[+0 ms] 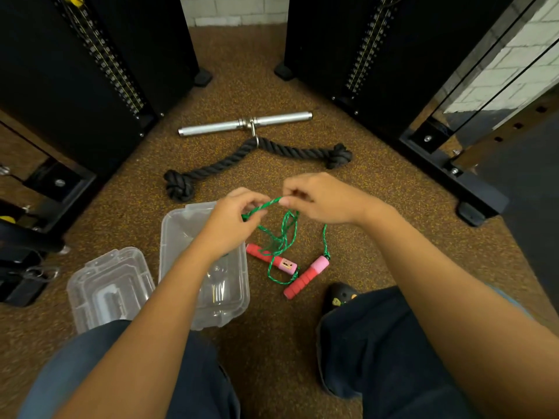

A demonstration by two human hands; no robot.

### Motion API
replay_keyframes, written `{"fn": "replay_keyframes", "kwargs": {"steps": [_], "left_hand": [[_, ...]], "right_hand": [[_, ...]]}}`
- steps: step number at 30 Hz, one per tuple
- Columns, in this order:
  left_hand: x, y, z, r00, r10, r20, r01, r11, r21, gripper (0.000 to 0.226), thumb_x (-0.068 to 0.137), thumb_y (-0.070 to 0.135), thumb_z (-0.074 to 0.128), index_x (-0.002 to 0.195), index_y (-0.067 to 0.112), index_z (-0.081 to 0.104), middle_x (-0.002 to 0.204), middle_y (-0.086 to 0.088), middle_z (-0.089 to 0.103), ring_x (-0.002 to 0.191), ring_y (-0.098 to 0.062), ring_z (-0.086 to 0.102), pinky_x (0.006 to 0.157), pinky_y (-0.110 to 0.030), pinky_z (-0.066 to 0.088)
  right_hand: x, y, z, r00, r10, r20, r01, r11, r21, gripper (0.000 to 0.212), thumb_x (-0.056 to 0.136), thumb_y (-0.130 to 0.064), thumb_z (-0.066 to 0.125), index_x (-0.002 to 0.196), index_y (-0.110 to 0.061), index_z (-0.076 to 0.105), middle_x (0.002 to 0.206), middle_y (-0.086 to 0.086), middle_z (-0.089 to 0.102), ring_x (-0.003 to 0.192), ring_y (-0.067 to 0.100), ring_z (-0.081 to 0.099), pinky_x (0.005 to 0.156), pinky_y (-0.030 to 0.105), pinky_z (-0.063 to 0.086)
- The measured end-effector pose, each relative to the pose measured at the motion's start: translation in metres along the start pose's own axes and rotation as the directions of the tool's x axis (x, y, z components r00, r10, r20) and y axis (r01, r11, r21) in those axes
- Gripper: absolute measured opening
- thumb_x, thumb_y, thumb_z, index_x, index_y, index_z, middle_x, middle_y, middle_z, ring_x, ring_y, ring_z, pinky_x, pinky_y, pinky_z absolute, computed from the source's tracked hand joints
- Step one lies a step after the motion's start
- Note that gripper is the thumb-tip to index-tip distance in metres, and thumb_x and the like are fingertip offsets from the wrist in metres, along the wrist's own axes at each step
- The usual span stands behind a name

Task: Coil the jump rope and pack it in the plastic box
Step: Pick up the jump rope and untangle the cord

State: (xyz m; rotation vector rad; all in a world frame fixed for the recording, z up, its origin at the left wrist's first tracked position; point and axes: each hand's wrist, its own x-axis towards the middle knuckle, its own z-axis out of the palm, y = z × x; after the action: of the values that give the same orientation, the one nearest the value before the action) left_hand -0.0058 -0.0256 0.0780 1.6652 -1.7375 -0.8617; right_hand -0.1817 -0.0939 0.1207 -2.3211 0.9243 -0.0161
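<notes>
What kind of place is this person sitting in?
Most likely a gym. Tall black weight machines stand on both sides. A metal cable bar clipped to a thick black rope lies on the speckled rubbery floor. The person holds a jump rope.

Jump rope (266,204): green cord with paler flecks. One handle (304,279): red grip, pink end. Other handle (266,256): same red and pink. Plastic box (172,225) and lid (90,276): clear, colourless. Floor (272,71): brown, speckled yellow-orange. Thick rope (230,160): black, twisted strands. Bar (211,128): silver. Machine columns (45,71): black. Wall (236,9): white brick. Trousers (393,358): dark navy.
</notes>
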Motion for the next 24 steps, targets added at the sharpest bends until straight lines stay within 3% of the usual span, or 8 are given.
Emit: {"fn": "replay_keyframes", "kwargs": {"steps": [3,6,9,12,14,16,19,24], "left_hand": [[-0.001,-0.003,-0.006,0.999,-0.004,-0.05,0.009,0.995,0.097,0.037,0.083,-0.008,0.05,0.115,0.007,0.062,0.105,-0.009,0.056,0.092,-0.013,0.05,0.075,-0.005,0.032],[-0.003,-0.003,-0.009,1.0,-0.015,-0.019,0.017,0.987,0.16,0.049,0.082,-0.014,0.042,0.124,0.006,0.055,0.119,-0.016,0.056,0.092,-0.029,0.056,0.074,-0.016,0.033],[-0.006,-0.001,-0.009,0.995,-0.092,0.028,0.086,0.982,0.167,0.047,0.087,-0.011,0.038,0.126,0.011,0.054,0.109,-0.019,0.062,0.08,-0.036,0.058,0.06,-0.025,0.037],[-0.002,-0.015,-0.011,0.969,-0.244,0.028,0.244,0.97,0.017,0.037,0.092,-0.008,0.033,0.118,0.006,0.057,0.112,-0.016,0.063,0.084,-0.021,0.067,0.052,-0.005,0.04],[0.001,-0.023,-0.015,0.925,-0.379,0.014,0.375,0.91,-0.178,0.034,0.091,-0.009,0.033,0.115,0.0,0.055,0.109,-0.017,0.062,0.063,0.003,0.065,0.057,-0.006,0.047],[0.002,-0.024,-0.02,0.893,-0.451,-0.001,0.436,0.864,-0.25,0.032,0.089,-0.009,0.032,0.109,-0.003,0.057,0.099,-0.013,0.061,0.041,0.005,0.055,0.045,-0.005,0.043],[0.002,-0.013,-0.023,0.877,-0.478,0.045,0.466,0.826,-0.317,0.027,0.088,-0.003,0.035,0.094,0.002,0.061,0.081,-0.005,0.061,0.032,0.001,0.043,0.037,-0.007,0.034],[0.002,0.008,-0.016,0.885,-0.424,0.194,0.465,0.78,-0.419,0.018,0.091,0.011,0.045,0.082,0.011,0.06,0.07,0.001,0.055,0.035,0.0,0.036,0.036,-0.01,0.027]], "right_hand": [[-0.004,0.011,-0.014,0.996,0.051,-0.077,-0.051,0.999,0.004,0.017,0.094,-0.028,0.047,0.084,-0.016,0.053,0.08,-0.004,0.045,0.083,0.015,0.044,0.076,0.023,0.028],[-0.01,0.023,-0.026,0.969,0.156,-0.19,-0.15,0.988,0.048,0.017,0.094,-0.026,0.047,0.088,-0.013,0.057,0.089,0.002,0.049,0.088,0.018,0.046,0.077,0.025,0.028],[-0.01,0.032,-0.028,0.907,0.274,-0.32,-0.268,0.961,0.065,0.021,0.093,-0.024,0.048,0.092,-0.007,0.06,0.09,0.007,0.05,0.081,0.02,0.045,0.065,0.02,0.026],[-0.011,0.042,-0.034,0.761,0.421,-0.494,-0.418,0.9,0.123,0.023,0.094,-0.021,0.046,0.096,-0.004,0.061,0.09,0.009,0.051,0.065,0.02,0.044,0.047,0.015,0.03],[-0.014,0.051,-0.039,0.621,0.526,-0.581,-0.506,0.835,0.216,0.027,0.095,-0.02,0.044,0.101,0.001,0.06,0.095,0.015,0.056,0.068,0.023,0.046,0.05,0.02,0.029],[-0.016,0.056,-0.039,0.543,0.591,-0.596,-0.55,0.787,0.279,0.029,0.095,-0.02,0.043,0.104,0.004,0.057,0.107,0.023,0.059,0.072,0.024,0.047,0.056,0.023,0.03],[-0.01,0.055,-0.028,0.542,0.618,-0.569,-0.595,0.761,0.259,0.029,0.094,-0.02,0.045,0.102,0.005,0.057,0.109,0.026,0.06,0.075,0.029,0.052,0.062,0.026,0.033],[0.002,0.038,-0.008,0.656,0.592,-0.468,-0.619,0.777,0.115,0.031,0.092,-0.021,0.047,0.104,0.004,0.061,0.111,0.024,0.06,0.087,0.036,0.06,0.071,0.032,0.045]]}}
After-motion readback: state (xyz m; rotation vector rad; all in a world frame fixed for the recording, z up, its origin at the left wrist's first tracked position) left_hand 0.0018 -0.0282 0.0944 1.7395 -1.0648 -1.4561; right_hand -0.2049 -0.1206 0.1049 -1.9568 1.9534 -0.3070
